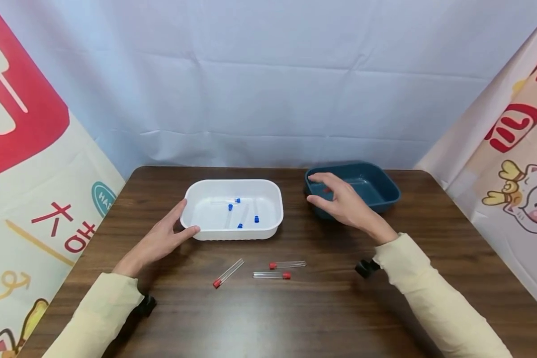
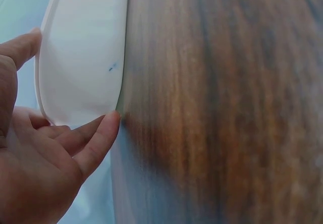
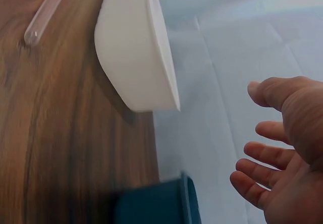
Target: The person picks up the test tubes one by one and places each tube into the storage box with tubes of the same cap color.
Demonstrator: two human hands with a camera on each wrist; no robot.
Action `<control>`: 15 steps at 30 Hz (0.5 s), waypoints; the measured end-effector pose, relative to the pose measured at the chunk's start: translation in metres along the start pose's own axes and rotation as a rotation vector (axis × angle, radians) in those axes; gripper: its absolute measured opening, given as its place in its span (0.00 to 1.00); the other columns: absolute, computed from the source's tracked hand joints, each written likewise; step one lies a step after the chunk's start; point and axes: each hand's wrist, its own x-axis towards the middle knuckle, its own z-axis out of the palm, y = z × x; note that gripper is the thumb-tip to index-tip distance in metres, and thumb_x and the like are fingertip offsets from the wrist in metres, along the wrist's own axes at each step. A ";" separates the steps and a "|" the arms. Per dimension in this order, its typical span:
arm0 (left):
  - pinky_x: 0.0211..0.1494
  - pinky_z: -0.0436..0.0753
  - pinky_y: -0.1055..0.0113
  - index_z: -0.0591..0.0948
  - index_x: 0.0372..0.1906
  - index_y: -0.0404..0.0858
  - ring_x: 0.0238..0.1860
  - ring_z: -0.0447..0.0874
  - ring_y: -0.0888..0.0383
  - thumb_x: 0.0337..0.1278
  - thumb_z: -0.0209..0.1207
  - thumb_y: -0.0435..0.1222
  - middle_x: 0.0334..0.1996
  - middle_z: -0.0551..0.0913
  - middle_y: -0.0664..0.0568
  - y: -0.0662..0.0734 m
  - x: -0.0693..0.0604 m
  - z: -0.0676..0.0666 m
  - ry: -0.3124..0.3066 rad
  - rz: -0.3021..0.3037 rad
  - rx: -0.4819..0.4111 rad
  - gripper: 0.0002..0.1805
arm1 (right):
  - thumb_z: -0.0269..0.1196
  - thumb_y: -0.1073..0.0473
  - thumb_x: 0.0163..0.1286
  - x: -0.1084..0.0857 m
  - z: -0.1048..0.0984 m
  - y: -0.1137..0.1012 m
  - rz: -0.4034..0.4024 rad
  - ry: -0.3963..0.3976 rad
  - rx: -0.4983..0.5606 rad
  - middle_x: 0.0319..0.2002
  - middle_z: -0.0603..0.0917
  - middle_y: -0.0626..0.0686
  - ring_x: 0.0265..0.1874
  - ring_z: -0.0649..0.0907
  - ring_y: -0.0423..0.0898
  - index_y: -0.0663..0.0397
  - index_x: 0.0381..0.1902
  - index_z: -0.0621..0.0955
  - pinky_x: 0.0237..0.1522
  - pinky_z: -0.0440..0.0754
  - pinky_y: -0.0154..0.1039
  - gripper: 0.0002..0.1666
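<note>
As the left hand (image 1: 162, 234), fingers outstretched, touches the white tray (image 1: 232, 234) at eight o'clock, the right hand (image 1: 346, 202), fingers relaxed, empty, hovers over the teal tray (image 1: 369, 185); red-capped tubes (image 1: 268, 275) lie at the white tray's five o'clock.

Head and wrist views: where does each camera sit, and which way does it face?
Head: on the head, facing forward and down at the table; left hand, right hand and sleeves show.
Left wrist: on that wrist, facing the white tray; part of the left hand shows.
Right wrist: on that wrist, facing the white tray's outer wall, with the blue tray at the bottom; the right hand shows.
Shared by both wrist views: white tray and table.
</note>
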 end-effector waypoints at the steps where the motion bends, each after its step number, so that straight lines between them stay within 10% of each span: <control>1: 0.76 0.54 0.34 0.41 0.85 0.39 0.81 0.44 0.36 0.71 0.59 0.59 0.83 0.43 0.38 0.000 0.000 0.000 0.002 0.001 0.000 0.55 | 0.65 0.51 0.77 -0.002 -0.005 0.002 -0.004 0.009 -0.005 0.73 0.69 0.60 0.56 0.79 0.61 0.57 0.74 0.71 0.48 0.80 0.56 0.34; 15: 0.76 0.55 0.34 0.42 0.84 0.38 0.81 0.45 0.35 0.70 0.59 0.60 0.83 0.44 0.37 0.001 0.001 0.000 0.002 0.007 0.004 0.55 | 0.63 0.51 0.78 -0.045 -0.056 0.047 0.094 0.148 -0.085 0.72 0.70 0.63 0.55 0.78 0.63 0.56 0.75 0.70 0.52 0.77 0.64 0.33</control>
